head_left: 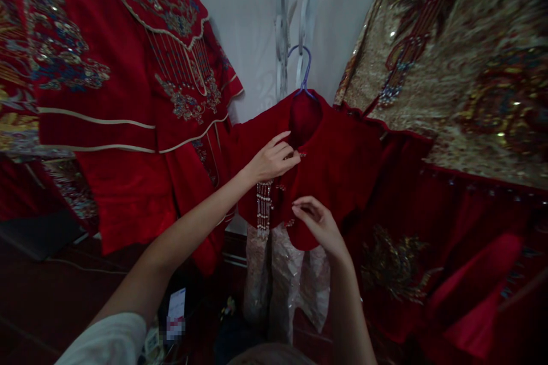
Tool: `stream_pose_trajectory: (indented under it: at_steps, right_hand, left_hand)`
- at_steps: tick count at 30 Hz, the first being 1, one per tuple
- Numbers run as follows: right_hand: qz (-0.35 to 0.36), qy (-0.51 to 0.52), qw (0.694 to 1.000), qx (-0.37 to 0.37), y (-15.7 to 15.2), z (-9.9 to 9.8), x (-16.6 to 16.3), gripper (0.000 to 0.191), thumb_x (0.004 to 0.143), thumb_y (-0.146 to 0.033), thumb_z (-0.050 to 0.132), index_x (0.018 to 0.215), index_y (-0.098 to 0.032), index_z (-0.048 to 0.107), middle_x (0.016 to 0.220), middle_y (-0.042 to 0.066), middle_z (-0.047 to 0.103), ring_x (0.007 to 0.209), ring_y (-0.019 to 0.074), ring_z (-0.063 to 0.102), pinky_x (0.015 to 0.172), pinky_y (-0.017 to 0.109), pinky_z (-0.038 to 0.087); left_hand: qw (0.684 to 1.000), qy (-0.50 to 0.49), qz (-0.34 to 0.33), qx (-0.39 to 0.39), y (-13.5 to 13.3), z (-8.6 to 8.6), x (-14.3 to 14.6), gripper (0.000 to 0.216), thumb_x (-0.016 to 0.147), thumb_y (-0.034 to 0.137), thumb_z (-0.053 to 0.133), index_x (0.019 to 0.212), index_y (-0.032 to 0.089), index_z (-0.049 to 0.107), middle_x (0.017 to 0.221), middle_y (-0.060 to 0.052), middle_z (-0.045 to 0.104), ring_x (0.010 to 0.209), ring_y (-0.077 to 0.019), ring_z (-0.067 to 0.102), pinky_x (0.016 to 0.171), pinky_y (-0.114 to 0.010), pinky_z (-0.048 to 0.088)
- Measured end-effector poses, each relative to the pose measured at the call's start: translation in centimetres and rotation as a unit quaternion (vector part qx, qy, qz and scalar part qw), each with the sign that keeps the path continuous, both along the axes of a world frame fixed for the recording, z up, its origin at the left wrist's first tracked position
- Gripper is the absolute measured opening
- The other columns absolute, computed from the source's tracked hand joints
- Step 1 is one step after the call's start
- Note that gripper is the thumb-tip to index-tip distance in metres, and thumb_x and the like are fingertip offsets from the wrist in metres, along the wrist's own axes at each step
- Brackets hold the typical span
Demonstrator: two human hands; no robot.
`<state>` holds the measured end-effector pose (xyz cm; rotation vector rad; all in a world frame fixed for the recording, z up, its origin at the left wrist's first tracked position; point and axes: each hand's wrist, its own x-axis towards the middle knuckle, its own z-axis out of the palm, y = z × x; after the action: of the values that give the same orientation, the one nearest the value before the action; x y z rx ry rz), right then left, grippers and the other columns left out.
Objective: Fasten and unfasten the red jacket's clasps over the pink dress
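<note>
A short red jacket (342, 165) hangs on a blue hanger (306, 68), its front parted below the collar. My left hand (274, 158) is at the upper front edge, fingers bent around the cloth by a small fastener (302, 154), the index finger straighter. Lower down, my right hand (319, 222) pinches at the front edge with thumb and fingertip; what exactly lies between them is small and partly hidden. A beaded tassel (264, 208) dangles below my left hand. Another little fastener (290, 223) shows near my right fingertips.
At the left hangs an embroidered red garment (128, 91) with white piping. A gold sequinned garment (445, 91) and dark red skirts (406, 228) fill the right. Pale shiny fabric (285, 274) hangs below the jacket. A metal rail (281, 23) stands behind; a tag (175, 311) hangs low.
</note>
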<state>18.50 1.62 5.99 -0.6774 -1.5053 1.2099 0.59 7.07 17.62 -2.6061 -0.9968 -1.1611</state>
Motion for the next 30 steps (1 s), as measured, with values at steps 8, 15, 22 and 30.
stream_pose_trajectory:
  at_steps: [8, 15, 22, 30]
  right_hand:
    - [-0.237, 0.062, 0.946, 0.214, 2.0, 8.0, -2.5, 0.021, 0.083, -0.038, 0.058, 0.096, -0.021, 0.059, 0.103, 0.007, 0.059, 0.100, 0.0172, 0.057, 0.094, 0.035, 0.046]
    - [-0.105, 0.000, 0.987, 0.124, 4.2, 11.7, -6.0, 0.075, 0.080, -0.066, 0.045, 0.135, -0.015, 0.039, 0.138, 0.016, 0.042, 0.133, 0.0285, 0.034, 0.107, 0.049, 0.030]
    - [-0.439, -0.224, 0.856, 0.157, 7.3, 12.0, -0.2, 0.088, 0.075, -0.074, 0.044, 0.123, 0.000, 0.043, 0.123, 0.035, 0.047, 0.122, 0.0432, 0.042, 0.097, 0.060, 0.030]
    - [-0.365, -0.453, 0.790, 0.191, 12.9, 16.7, 9.4, 0.069, 0.075, -0.075, 0.043, 0.079, -0.011, 0.068, 0.072, 0.014, 0.067, 0.077, 0.0266, 0.063, 0.070, 0.035, 0.043]
  left_hand:
    - [0.996, -0.057, 0.047, 0.050, -0.4, -0.1, -0.3, 0.014, 0.082, 0.033, 0.053, 0.085, 0.025, 0.065, 0.075, -0.003, 0.063, 0.081, -0.0178, 0.058, 0.109, -0.045, 0.024]
    - [0.948, -0.038, 0.276, 0.154, -1.2, -0.6, -0.3, 0.043, 0.084, 0.018, 0.042, 0.127, 0.015, 0.046, 0.124, -0.016, 0.052, 0.116, -0.0302, 0.047, 0.105, -0.053, 0.021]
    - [0.909, -0.101, 0.380, 0.135, -1.3, 2.5, -4.9, 0.050, 0.082, 0.016, 0.043, 0.132, 0.015, 0.038, 0.135, -0.019, 0.041, 0.119, -0.0325, 0.044, 0.096, -0.044, 0.035]
    - [0.931, -0.112, 0.347, -0.019, 1.7, 5.7, -12.6, 0.022, 0.077, 0.023, 0.051, 0.094, 0.016, 0.063, 0.082, -0.006, 0.065, 0.080, -0.0213, 0.058, 0.079, -0.031, 0.041]
